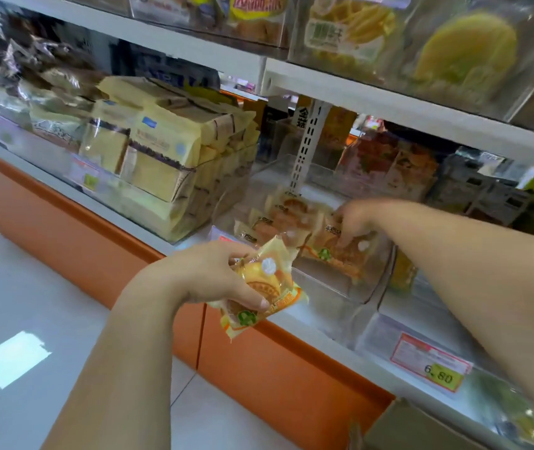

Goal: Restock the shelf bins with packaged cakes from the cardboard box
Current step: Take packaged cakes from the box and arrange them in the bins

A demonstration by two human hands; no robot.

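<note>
Clear plastic bin (pixel 369 287) is part-filled with cakes (pixel 278 219). Right hand (pixel 353 222) reaches into it, fingertips on a pack (pixel 330 251); pinch or press, can't tell. Left hand (pixel 213 274) grips next cake (pixel 269 287) just front-left of bin, long axis roughly binward. Left nearer.

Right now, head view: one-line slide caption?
Left hand holds a packaged cake; right hand touches cakes in the clear shelf bin.

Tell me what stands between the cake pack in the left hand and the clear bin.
Only the right hand, reaching into the clear bin with fingers on packs already there. Otherwise the path from the cake pack in the left hand looks open.
</note>
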